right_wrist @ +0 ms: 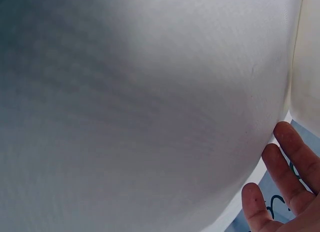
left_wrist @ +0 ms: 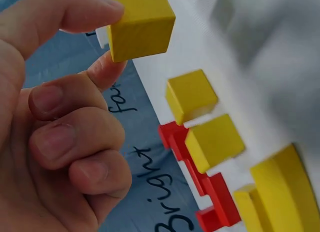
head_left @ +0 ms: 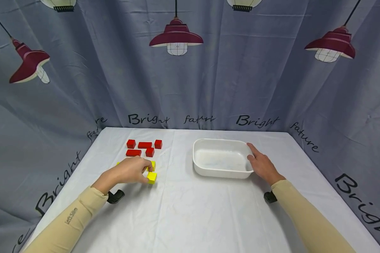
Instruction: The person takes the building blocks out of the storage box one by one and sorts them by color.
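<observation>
While both sleeves lie over the counter (head_left: 190, 211), the scene reads so:
Left hand (head_left: 130, 171): it pinches a yellow cube (left_wrist: 140, 23) between thumb and forefinger; the other fingers (left_wrist: 75, 142) are curled in.
Yellow cube: at the left side of the counter, at the near edge of the yellow group; it seems a little lifted, but I cannot tell surely.
Other yellow blocks (left_wrist: 210, 139): just beside the held cube, partly hidden under the hand in the head view.
Red blocks (head_left: 144, 148): five pieces, just behind the yellow ones.
Right hand (head_left: 263, 166): fingers straight and relaxed, resting against the right end of the white tub (head_left: 209, 170).
White tub: right of the blocks, well apart from them.
</observation>
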`<state>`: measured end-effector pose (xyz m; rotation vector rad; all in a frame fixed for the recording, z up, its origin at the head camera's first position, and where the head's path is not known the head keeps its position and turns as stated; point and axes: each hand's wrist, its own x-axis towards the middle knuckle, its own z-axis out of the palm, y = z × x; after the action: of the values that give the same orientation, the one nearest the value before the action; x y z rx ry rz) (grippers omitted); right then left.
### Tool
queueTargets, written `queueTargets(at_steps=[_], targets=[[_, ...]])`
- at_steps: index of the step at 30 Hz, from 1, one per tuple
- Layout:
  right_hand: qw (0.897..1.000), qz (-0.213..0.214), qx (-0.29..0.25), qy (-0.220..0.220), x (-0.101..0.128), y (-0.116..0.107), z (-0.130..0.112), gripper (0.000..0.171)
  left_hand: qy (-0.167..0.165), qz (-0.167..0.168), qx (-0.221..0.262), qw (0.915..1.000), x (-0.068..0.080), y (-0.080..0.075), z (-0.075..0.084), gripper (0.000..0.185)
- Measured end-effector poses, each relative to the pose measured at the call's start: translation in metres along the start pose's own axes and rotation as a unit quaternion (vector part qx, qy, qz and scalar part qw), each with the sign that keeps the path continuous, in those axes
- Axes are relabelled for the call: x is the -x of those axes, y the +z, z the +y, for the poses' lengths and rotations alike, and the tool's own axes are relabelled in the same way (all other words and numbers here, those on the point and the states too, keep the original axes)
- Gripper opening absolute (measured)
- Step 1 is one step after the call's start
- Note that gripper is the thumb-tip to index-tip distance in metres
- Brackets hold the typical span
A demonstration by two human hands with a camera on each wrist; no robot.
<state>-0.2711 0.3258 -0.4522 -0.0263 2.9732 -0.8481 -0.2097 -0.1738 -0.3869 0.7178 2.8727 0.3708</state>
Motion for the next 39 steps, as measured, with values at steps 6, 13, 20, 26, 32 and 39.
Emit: queueTargets(at_steps=[6,13,20,26,32,39], targets=[[1.0,0.0,0.001,0.0,0.003,-0.003,-0.003,0.062,-0.024,-0.003,0.012,0.9996,0.001,0.003,-0.009,0.025],[1.0,0.003,-0.001,-0.002,0.005,-0.006,-0.005,0.061,-0.028,0.0,-0.006,0.9996,0.0,0.002,-0.015,0.021],[1.0,0.001,-0.006,-0.005,0.004,-0.006,-0.003,0.061,-0.044,-0.006,-0.033,0.9984,0.0,0.006,-0.018,0.019],[1.0,-0.004,-0.008,0.003,0.003,-0.004,-0.003,0.061,-0.059,-0.005,-0.048,0.9971,0.001,0.01,-0.02,0.021],[1.0,-0.004,-0.007,0.005,0.003,-0.002,-0.004,0.061,-0.08,-0.012,-0.064,0.9946,0.003,0.011,-0.02,0.025],[1.0,-0.002,-0.009,0.002,0.002,-0.001,-0.003,0.062,-0.082,0.01,-0.085,0.9929,0.006,0.015,-0.02,0.026]])
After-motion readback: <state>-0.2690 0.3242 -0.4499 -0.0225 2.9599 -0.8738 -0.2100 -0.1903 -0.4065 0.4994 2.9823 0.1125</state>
